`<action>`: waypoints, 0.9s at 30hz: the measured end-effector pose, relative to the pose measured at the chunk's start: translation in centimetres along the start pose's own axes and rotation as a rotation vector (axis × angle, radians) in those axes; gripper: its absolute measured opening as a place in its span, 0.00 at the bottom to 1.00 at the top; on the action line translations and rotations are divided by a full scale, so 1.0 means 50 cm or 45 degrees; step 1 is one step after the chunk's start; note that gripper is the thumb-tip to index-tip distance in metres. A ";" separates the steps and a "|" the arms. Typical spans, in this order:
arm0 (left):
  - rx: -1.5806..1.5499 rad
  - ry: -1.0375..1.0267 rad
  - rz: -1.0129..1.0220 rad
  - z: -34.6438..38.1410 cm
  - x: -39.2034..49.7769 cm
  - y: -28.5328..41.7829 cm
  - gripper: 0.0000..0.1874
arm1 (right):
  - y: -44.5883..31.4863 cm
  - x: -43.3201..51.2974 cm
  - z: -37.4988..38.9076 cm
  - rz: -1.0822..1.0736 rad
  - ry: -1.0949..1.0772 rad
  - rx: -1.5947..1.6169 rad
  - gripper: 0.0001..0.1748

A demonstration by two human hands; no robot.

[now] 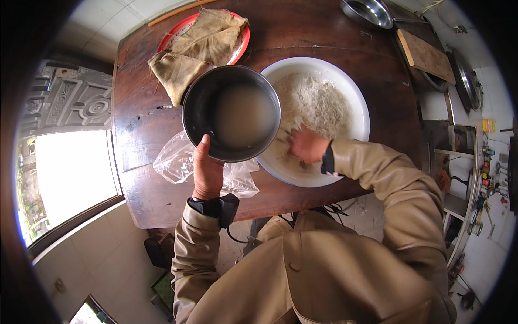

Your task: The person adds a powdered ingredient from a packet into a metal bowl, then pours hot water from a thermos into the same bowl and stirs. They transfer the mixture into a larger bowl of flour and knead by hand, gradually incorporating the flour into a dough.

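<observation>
My left hand (207,168) holds a dark round pot (194,117) by its near rim, thumb over the edge. Cloudy pale liquid (245,117) lies in the pot, which overlaps the left edge of a large white basin (361,97). Inside the basin is a heap of pale flour (321,103), wetter and clumped towards the left and near side. My right hand (307,143) is down in the basin at the near side of the flour, slightly blurred, its fingertips partly hidden by the mixture. Whether those fingers grip any of it cannot be told.
All this is on or above a dark wooden table (137,190). A brown cloth (210,36) lies over a red-rimmed tray (245,40) at the back left. Clear plastic bags (176,160) lie below the pot. A steel bowl (370,14) and a wooden board (425,56) are at the back right.
</observation>
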State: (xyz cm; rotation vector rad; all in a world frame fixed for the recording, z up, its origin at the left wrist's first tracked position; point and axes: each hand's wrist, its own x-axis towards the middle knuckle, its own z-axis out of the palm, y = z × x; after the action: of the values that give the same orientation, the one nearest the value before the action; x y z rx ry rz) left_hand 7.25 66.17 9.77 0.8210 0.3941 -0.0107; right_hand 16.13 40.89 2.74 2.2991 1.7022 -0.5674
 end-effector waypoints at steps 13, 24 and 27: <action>0.037 -0.026 -0.049 0.022 0.000 -0.007 0.26 | 0.166 0.060 -0.010 0.767 -0.018 0.530 0.40; 0.094 -0.137 -0.028 0.049 0.042 0.007 0.25 | 0.071 -0.101 -0.002 0.541 -0.060 0.298 0.34; 0.096 -0.130 -0.041 0.053 0.050 0.004 0.24 | 0.163 -0.080 0.009 0.821 -0.209 0.587 0.42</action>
State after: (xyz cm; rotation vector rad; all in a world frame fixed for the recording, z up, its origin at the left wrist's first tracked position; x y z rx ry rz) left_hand 10.53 64.77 10.69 0.8846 0.3122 -0.0977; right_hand 22.81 34.81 3.68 2.8033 0.7223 -1.0302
